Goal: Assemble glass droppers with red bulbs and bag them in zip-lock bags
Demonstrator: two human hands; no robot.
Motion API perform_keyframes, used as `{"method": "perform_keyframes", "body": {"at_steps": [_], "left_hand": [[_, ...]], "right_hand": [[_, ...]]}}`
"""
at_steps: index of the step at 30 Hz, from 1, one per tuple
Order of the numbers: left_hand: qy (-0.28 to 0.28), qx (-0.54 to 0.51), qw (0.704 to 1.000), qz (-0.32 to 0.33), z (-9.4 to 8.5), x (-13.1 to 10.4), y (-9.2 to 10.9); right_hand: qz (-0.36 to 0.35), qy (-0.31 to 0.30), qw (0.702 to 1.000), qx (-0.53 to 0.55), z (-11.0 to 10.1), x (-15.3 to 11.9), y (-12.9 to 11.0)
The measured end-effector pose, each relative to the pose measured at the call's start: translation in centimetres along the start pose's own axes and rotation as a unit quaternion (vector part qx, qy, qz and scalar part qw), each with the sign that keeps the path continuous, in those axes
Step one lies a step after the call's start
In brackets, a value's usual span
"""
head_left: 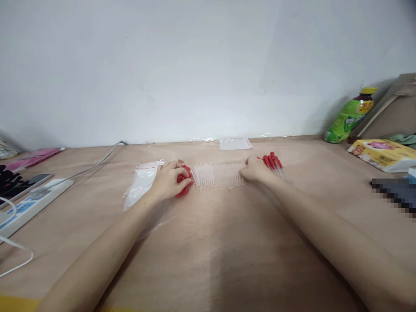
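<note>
My left hand (171,178) is closed around a bunch of red-headed thin sticks (184,181), whose pale shafts point right. Between my hands lies a row of thin clear pieces with small tips (216,175), side by side on the table. At the right end of that row, my right hand (254,170) has its fingers pinched together; what sits between them is hidden. Just beyond my right hand rests a second bunch of red-headed sticks (272,161), clear shafts toward me. Clear zip bags (139,184) lie beside and partly under my left hand.
Against the wall lies a white zip bag (234,144). To the right are a green bottle (347,117), a yellow box (383,154) and a dark blurred object (394,193). A power strip (35,203) with a grey cable (97,164) and a pink packet (34,158) are at left.
</note>
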State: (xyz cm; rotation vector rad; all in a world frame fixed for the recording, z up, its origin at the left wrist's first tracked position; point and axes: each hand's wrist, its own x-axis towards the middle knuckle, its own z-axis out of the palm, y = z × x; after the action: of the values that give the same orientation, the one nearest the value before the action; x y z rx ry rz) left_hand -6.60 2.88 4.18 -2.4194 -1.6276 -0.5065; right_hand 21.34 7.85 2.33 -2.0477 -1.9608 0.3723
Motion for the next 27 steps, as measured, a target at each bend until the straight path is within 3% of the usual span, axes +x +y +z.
{"method": "perform_keyframes", "body": {"at_steps": [5, 12, 19, 21, 23, 25, 27], "left_hand": [[0.000, 0.052, 0.998, 0.016, 1.1, -0.2, 1.3], [0.004, 0.067, 0.997, 0.027, 2.1, -0.1, 1.3], [0.037, 0.041, 0.998, 0.029, 1.3, 0.2, 1.0], [0.063, -0.017, 0.997, 0.027, 0.8, 0.2, 1.4], [0.078, -0.142, 0.987, 0.005, 0.6, 0.0, 2.4], [0.056, -0.312, 0.947, -0.046, 0.7, -0.3, 4.0], [0.008, -0.456, 0.885, -0.092, 1.3, -0.8, 5.8]], "right_hand": [[0.023, -0.028, 0.999, -0.014, 0.7, 1.1, -1.0], [0.048, -0.043, 0.998, -0.024, 1.3, 1.7, -1.5], [0.038, -0.018, 0.999, -0.004, 0.0, 0.0, -1.3], [0.022, 0.000, 1.000, 0.003, -0.7, -1.4, -0.9], [-0.024, 0.044, 0.999, 0.006, -0.9, -3.2, -0.3], [-0.122, 0.126, 0.984, 0.017, -0.5, -5.1, 0.5], [-0.238, 0.190, 0.951, 0.056, 0.4, -6.8, 1.3]]}}
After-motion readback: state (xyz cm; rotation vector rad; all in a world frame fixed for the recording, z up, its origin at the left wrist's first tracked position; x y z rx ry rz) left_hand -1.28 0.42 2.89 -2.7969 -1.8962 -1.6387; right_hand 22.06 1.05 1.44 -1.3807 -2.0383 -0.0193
